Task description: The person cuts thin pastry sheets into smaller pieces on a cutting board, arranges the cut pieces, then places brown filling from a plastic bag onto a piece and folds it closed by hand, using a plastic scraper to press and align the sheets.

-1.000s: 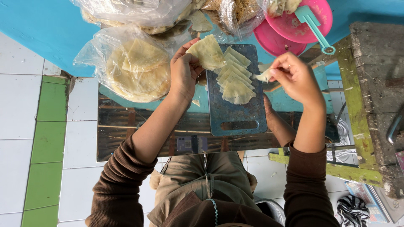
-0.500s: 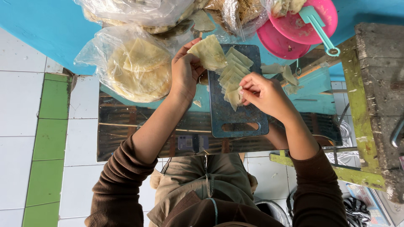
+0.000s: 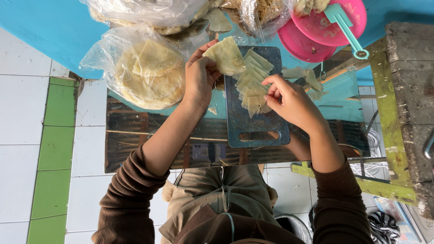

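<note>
Row of thin, pale yellow wedge-cut dough pieces (image 3: 251,86), overlapped like shingles, lies on a dark blue-grey plastic cutting board with a handle slot (image 3: 257,131); the row's long axis runs from near to far along the board. Right hand (image 3: 289,101) sits at the near right end of the row, fingers (image 3: 272,86) pinched together on the nearest wedge, so this hand is the closer one to the stack. Left hand (image 3: 199,77) is at the board's far left corner, fingers clamped on a larger, floppy pale yellow triangular sheet (image 3: 224,55) held just above the far end of the row. Sheets look matte, soft, slightly floury. Left of the board, a clear plastic bag of round pale flatbreads (image 3: 144,72); further back, more crinkled bags. Far right, two stacked pink plastic bowls (image 3: 316,40) with a teal plastic scoop (image 3: 346,25). Everything rests on a turquoise painted surface (image 3: 40,31); white and green floor tiles (image 3: 27,149) at left.
</note>
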Demonstrator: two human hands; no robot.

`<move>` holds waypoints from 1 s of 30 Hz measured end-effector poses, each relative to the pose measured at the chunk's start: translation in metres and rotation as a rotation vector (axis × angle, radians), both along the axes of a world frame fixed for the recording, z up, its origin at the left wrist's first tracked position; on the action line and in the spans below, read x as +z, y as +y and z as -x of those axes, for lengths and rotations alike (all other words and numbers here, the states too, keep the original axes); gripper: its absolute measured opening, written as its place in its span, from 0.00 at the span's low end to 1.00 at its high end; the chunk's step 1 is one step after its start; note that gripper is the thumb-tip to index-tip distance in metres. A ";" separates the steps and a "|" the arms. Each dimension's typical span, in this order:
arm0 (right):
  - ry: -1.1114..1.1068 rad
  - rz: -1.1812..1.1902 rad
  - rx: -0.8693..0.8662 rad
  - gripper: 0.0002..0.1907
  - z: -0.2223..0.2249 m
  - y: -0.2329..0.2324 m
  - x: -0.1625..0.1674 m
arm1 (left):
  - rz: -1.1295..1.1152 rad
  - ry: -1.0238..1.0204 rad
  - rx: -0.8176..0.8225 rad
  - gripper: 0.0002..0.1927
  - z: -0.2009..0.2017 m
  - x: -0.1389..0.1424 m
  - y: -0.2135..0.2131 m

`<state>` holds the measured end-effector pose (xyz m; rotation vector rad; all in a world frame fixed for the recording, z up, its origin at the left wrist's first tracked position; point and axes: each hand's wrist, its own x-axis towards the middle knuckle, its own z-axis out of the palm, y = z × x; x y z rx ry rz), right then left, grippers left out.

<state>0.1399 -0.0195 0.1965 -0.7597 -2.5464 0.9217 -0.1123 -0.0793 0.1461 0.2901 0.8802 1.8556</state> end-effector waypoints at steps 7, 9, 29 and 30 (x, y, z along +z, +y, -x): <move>0.052 -0.069 -0.030 0.11 -0.001 0.004 -0.006 | -0.009 -0.003 -0.006 0.24 -0.004 -0.012 0.006; 0.112 -0.161 -0.033 0.07 -0.002 0.006 -0.010 | -0.020 -0.002 -0.018 0.24 -0.006 -0.018 0.008; 0.503 -0.385 -0.008 0.14 -0.020 0.024 -0.066 | -0.286 0.508 -0.365 0.25 -0.091 -0.047 0.017; 0.497 -0.374 -0.009 0.15 -0.021 0.025 -0.069 | -0.281 0.536 -0.362 0.24 -0.093 -0.050 0.018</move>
